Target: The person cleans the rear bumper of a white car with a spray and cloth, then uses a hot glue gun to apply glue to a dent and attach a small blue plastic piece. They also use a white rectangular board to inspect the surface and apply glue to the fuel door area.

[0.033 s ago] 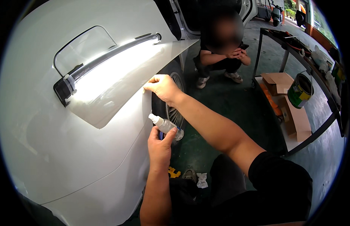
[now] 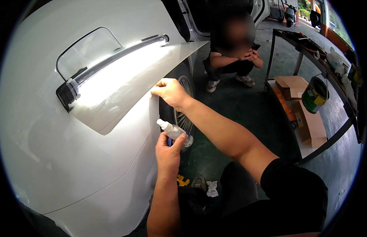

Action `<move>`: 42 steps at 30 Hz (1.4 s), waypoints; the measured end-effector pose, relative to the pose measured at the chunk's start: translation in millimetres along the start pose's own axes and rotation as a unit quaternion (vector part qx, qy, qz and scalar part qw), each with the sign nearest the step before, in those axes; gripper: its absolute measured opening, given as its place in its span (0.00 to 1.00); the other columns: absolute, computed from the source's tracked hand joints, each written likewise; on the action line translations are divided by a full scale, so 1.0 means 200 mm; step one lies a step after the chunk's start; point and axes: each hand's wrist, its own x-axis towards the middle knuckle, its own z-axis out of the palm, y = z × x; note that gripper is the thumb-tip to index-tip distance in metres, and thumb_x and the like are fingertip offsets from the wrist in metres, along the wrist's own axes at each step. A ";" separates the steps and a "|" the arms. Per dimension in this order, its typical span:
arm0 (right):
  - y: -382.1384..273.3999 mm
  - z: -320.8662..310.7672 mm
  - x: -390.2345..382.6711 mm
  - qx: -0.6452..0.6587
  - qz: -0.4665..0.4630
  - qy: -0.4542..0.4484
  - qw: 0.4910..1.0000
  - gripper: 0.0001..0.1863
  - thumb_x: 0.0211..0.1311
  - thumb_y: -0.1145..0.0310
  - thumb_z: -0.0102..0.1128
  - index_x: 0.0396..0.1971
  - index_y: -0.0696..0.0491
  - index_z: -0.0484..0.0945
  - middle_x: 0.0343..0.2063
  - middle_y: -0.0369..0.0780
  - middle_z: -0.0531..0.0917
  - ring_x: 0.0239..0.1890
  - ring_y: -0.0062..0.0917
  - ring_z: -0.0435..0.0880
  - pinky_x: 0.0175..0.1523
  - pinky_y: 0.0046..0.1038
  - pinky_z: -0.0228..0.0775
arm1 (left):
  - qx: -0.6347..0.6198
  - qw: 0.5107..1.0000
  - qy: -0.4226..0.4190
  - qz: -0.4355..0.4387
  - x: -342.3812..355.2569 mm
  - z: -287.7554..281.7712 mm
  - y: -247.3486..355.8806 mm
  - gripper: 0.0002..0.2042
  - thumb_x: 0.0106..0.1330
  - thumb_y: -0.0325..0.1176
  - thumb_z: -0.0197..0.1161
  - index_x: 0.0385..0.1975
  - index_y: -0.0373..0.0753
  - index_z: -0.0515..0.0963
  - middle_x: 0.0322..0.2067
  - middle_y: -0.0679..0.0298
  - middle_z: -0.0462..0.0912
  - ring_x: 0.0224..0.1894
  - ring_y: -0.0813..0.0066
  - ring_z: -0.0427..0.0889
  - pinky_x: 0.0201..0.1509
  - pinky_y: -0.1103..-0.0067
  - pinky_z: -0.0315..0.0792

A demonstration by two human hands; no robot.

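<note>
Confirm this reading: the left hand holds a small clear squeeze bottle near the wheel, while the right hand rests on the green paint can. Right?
Not quite. In the head view the right hand presses on the white car panel at the wheel arch; the green paint can sits far off. The left hand does hold the bottle.

Light bar [image 2: 112, 65] on car panel [image 2: 73, 158], left of wheel [image 2: 185, 102]; cart [image 2: 310, 98] right.

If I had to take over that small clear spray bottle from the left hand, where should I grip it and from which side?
Grip the small clear spray bottle by its round body, near the base end that sticks out past the left hand, coming from the wheel side. It lies tilted, white nozzle toward the white car panel, and the fingers wrap its lower side, so only the upper body and base look free.
</note>
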 end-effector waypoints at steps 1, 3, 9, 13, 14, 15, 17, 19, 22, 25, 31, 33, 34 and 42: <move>0.00 0.01 -0.01 0.012 -0.009 -0.003 1.000 0.02 0.59 0.75 0.66 0.29 0.58 0.84 0.28 0.34 0.84 0.31 0.16 0.79 0.41 0.21 0.72 | 0.006 1.000 -0.001 -0.001 0.00 0.00 0.00 0.12 0.63 0.32 0.74 0.42 0.39 0.80 0.27 0.76 0.77 0.25 0.89 0.65 0.28 0.86 0.59; 0.03 0.02 0.00 0.031 -0.025 0.007 0.999 0.01 0.58 0.76 0.66 0.29 0.57 0.84 0.27 0.33 0.83 0.31 0.15 0.78 0.40 0.20 0.71 | -0.005 1.000 -0.008 -0.009 0.01 -0.02 0.00 0.14 0.64 0.29 0.74 0.45 0.36 0.79 0.34 0.71 0.81 0.33 0.86 0.74 0.39 0.84 0.69; 0.09 0.00 -0.02 0.053 -0.055 0.002 0.997 0.01 0.59 0.76 0.67 0.29 0.56 0.83 0.29 0.31 0.82 0.32 0.12 0.76 0.39 0.18 0.70 | 0.001 0.999 -0.026 -0.021 0.02 -0.02 -0.01 0.15 0.64 0.28 0.74 0.47 0.34 0.78 0.38 0.68 0.82 0.38 0.85 0.78 0.44 0.84 0.73; 0.08 -0.02 -0.06 -0.069 -0.104 0.028 0.992 0.04 0.57 0.74 0.69 0.28 0.54 0.81 0.31 0.33 0.82 0.32 0.18 0.78 0.40 0.21 0.72 | 0.000 0.999 -0.025 -0.025 0.01 -0.01 0.00 0.15 0.64 0.29 0.74 0.47 0.33 0.77 0.38 0.68 0.82 0.38 0.85 0.78 0.44 0.84 0.73; 0.06 -0.01 -0.06 -0.133 -0.172 0.045 0.975 0.04 0.56 0.74 0.69 0.28 0.54 0.80 0.30 0.33 0.82 0.32 0.21 0.78 0.40 0.24 0.73 | -0.001 0.999 -0.023 -0.024 0.01 -0.02 0.00 0.15 0.64 0.29 0.74 0.47 0.33 0.77 0.38 0.68 0.82 0.38 0.85 0.78 0.44 0.84 0.73; 0.04 0.00 -0.07 -0.196 -0.239 0.062 0.949 0.05 0.54 0.74 0.69 0.28 0.54 0.79 0.30 0.34 0.82 0.32 0.24 0.79 0.40 0.26 0.73 | -0.003 0.999 -0.022 -0.024 0.01 -0.03 -0.01 0.15 0.64 0.29 0.74 0.47 0.33 0.77 0.38 0.68 0.82 0.38 0.85 0.78 0.44 0.84 0.73; 0.03 0.01 -0.07 -0.276 -0.322 0.085 0.902 0.07 0.52 0.74 0.68 0.27 0.53 0.77 0.29 0.36 0.80 0.32 0.31 0.79 0.40 0.31 0.74 | -0.008 0.999 -0.025 -0.024 0.01 -0.02 -0.01 0.16 0.64 0.29 0.74 0.47 0.33 0.77 0.38 0.68 0.82 0.38 0.85 0.78 0.44 0.83 0.73; 0.04 0.03 -0.05 -0.308 -0.356 0.096 0.877 0.08 0.50 0.74 0.67 0.27 0.54 0.75 0.27 0.39 0.79 0.32 0.37 0.80 0.40 0.36 0.74 | -0.011 0.999 -0.025 -0.028 0.01 -0.02 -0.01 0.16 0.64 0.29 0.75 0.47 0.33 0.77 0.38 0.68 0.82 0.38 0.85 0.78 0.45 0.83 0.73; 0.06 0.03 -0.04 -0.346 -0.368 0.102 0.857 0.08 0.50 0.74 0.65 0.28 0.54 0.73 0.26 0.40 0.78 0.32 0.38 0.80 0.39 0.38 0.73 | -0.004 1.000 -0.024 -0.017 0.01 -0.02 -0.02 0.16 0.64 0.29 0.75 0.47 0.33 0.77 0.38 0.68 0.82 0.38 0.85 0.77 0.44 0.83 0.73; 0.06 0.03 -0.02 -0.346 -0.356 0.092 0.863 0.09 0.50 0.74 0.66 0.29 0.54 0.72 0.26 0.41 0.78 0.31 0.40 0.80 0.39 0.39 0.74 | -0.008 0.999 -0.027 -0.016 0.02 -0.02 -0.02 0.16 0.64 0.29 0.75 0.46 0.33 0.77 0.37 0.68 0.82 0.37 0.86 0.77 0.44 0.84 0.73; 0.03 0.01 -0.02 -0.342 -0.285 0.037 0.895 0.10 0.50 0.73 0.65 0.29 0.55 0.72 0.25 0.41 0.78 0.28 0.40 0.81 0.36 0.38 0.74 | 0.003 0.999 -0.023 -0.023 0.02 -0.02 -0.03 0.15 0.64 0.29 0.75 0.45 0.34 0.77 0.36 0.69 0.81 0.36 0.86 0.76 0.43 0.85 0.72; 0.04 0.01 -0.02 -0.339 -0.307 0.042 0.888 0.10 0.50 0.73 0.65 0.30 0.55 0.71 0.24 0.41 0.78 0.28 0.39 0.81 0.36 0.38 0.74 | -0.003 0.999 -0.023 -0.024 0.02 -0.02 -0.02 0.15 0.64 0.29 0.75 0.46 0.34 0.77 0.36 0.70 0.81 0.36 0.86 0.76 0.43 0.85 0.72; 0.04 0.01 -0.02 -0.338 -0.318 0.045 0.885 0.10 0.50 0.73 0.65 0.30 0.55 0.71 0.24 0.41 0.78 0.28 0.39 0.81 0.36 0.38 0.74 | -0.006 0.999 -0.024 -0.024 0.02 -0.01 -0.01 0.15 0.64 0.29 0.75 0.46 0.34 0.77 0.36 0.70 0.81 0.36 0.86 0.76 0.43 0.85 0.72; 0.04 0.01 -0.08 -0.283 -0.282 0.039 0.916 0.10 0.51 0.76 0.64 0.31 0.55 0.71 0.26 0.41 0.77 0.28 0.37 0.79 0.35 0.37 0.73 | 0.002 1.000 -0.026 -0.014 0.01 -0.01 -0.01 0.15 0.64 0.29 0.74 0.45 0.34 0.77 0.35 0.69 0.81 0.35 0.86 0.76 0.41 0.85 0.72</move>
